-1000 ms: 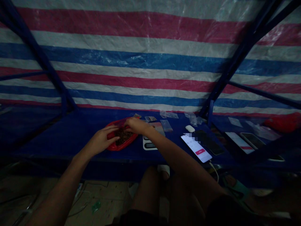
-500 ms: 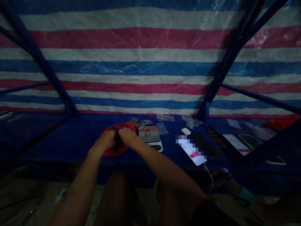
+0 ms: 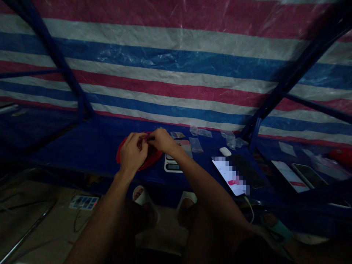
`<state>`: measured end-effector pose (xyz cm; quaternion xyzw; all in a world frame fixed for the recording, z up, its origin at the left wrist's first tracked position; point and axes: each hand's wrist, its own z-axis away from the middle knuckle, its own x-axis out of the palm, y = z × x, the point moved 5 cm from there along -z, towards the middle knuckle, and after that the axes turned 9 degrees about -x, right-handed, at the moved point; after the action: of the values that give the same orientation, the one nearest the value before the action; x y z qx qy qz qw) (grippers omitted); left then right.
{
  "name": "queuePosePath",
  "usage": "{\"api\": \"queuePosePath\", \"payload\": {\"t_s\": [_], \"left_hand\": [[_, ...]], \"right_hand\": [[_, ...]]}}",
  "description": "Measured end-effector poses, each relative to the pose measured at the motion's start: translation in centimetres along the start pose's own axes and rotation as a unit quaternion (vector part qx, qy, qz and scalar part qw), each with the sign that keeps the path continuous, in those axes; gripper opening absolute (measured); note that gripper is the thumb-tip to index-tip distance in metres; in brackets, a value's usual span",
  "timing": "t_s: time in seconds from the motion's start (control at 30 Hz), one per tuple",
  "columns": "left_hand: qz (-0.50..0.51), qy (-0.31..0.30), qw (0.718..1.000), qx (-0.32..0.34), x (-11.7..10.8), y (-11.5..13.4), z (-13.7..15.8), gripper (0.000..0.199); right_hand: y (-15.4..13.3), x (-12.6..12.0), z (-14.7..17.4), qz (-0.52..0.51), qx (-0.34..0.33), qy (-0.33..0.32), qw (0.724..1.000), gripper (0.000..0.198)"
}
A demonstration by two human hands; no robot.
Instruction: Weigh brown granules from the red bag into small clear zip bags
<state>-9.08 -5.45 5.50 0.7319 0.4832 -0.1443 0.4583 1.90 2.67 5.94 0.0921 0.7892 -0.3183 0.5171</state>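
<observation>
A red plastic bag lies on the blue bench, spread like a shallow bowl, with small dark pieces inside. My left hand is over the bag's left part, its fingers curled. What lies within those fingers is too dark to make out. From the right, my right hand reaches over the bag's far side, thumb and fingers pinched together close to my left fingertips. Whatever they pinch cannot be made out. Just right of the bag sits a white kitchen scale, its display showing, partly covered by my right forearm.
Small clear zip bags lie behind and beside the scale. To the right are a white earbud case and a lit phone on a cable. Blue metal posts flank the bench before a striped tarp. A power strip is on the floor.
The view has tipped downward, showing my feet and the power strip. My hands have come up from inside the bag, and the left has turned its back more toward me.
</observation>
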Motion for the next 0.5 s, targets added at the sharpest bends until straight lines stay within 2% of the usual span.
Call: {"api": "queuePosePath", "payload": {"t_s": [0.13,0.23,0.33,0.5], "left_hand": [[0.068,-0.039,0.996,0.042,1.4,0.8,1.4,0.023],[0.115,-0.105,0.983,0.097,3.1,2.0,2.8,0.022],[0.139,-0.178,0.962,0.154,4.7,3.5,4.3,0.024],[0.155,-0.247,0.937,0.194,6.0,5.1,5.7,0.026]], "right_hand": [[1.2,-4.2,2.5,-0.058,0.005,0.073,0.996,0.022],[3.2,-6.5,5.3,-0.034,0.067,0.103,0.992,0.019],[5.2,-7.0,7.5,-0.010,0.105,0.093,0.990,0.020],[6.1,-6.0,8.4,0.011,0.087,0.053,0.995,0.023]]}}
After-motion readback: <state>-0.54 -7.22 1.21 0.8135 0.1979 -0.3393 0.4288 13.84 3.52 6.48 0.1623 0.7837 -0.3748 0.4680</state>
